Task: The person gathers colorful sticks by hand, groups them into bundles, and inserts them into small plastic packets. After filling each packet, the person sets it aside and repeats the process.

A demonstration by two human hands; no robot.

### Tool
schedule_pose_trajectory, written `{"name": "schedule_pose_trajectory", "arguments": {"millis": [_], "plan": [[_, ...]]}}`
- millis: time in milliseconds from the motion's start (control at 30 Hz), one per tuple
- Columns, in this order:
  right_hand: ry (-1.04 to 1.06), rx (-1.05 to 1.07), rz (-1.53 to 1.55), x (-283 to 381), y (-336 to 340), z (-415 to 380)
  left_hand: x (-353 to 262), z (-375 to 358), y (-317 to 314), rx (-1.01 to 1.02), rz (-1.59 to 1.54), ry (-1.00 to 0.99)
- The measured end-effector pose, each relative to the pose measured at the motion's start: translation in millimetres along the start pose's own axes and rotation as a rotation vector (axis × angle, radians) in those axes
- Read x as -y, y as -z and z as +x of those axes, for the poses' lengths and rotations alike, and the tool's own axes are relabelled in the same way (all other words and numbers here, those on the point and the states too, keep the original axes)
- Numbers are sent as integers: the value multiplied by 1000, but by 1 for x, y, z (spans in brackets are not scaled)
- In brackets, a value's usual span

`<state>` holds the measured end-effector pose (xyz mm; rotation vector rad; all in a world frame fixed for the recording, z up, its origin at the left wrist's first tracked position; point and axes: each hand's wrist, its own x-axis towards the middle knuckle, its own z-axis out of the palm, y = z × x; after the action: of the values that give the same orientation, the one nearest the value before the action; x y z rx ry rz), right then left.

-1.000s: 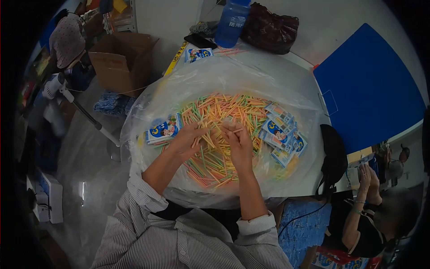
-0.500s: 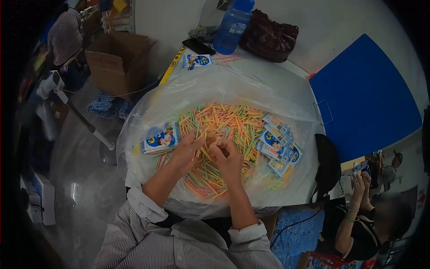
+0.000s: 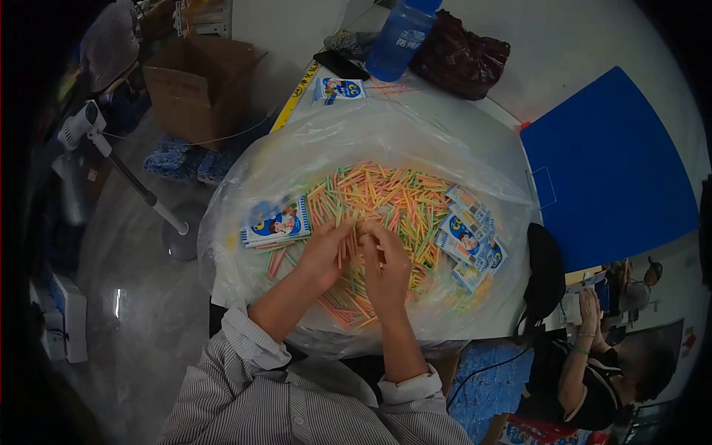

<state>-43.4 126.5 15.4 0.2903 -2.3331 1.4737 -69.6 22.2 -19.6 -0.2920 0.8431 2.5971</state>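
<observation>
A heap of thin pastel sticks in pink, yellow, orange and green lies in a wide clear plastic bag spread open on the table. Above the heap, my left hand is closed around a few of these sticks. My right hand is beside it, fingers curled in a pinch at the same sticks; its fingertips partly hide what they grip. A stack of blue-and-white printed packets lies left of my left hand. More printed packets are scattered on the heap's right side.
Behind the bag are a blue bottle, a dark red bag, a black phone and another packet. A blue panel and a black cap-like item are to the right. A person sits at lower right.
The view has shifted slightly, so the table things appear a little to the right. My hands have drawn closer together at the sticks. The other person's hands have come together.
</observation>
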Motion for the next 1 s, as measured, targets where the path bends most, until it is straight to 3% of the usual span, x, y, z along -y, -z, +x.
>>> {"name": "schedule_pose_trajectory", "arguments": {"millis": [100, 333, 400, 433, 533, 600, 700, 833, 1000], "plan": [[77, -113, -146, -2, 3, -6, -9, -3, -6, -94, -149, -51], [204, -158, -272, -2, 0, 8, -20, -11, -5, 105, -192, 73], [188, 140, -275, -7, 10, 12, -21, -11, -7, 151, -177, 95], [192, 136, -274, -10, 12, 11, -21, -12, -8, 86, -159, 55], [86, 75, -342, -15, 13, 4, -21, -12, -8, 3, -151, -4], [20, -138, -139, -12, 5, 1, -17, -12, -6, -14, -155, -16], [-98, -165, -11, -5, 5, 4, -9, -11, -5, -49, -95, -1], [-72, -234, 96, -3, 7, 11, -11, -16, -13, -78, 22, -14], [47, -124, -151, -6, 4, 13, -10, -25, -16, 62, 135, 101]]}}
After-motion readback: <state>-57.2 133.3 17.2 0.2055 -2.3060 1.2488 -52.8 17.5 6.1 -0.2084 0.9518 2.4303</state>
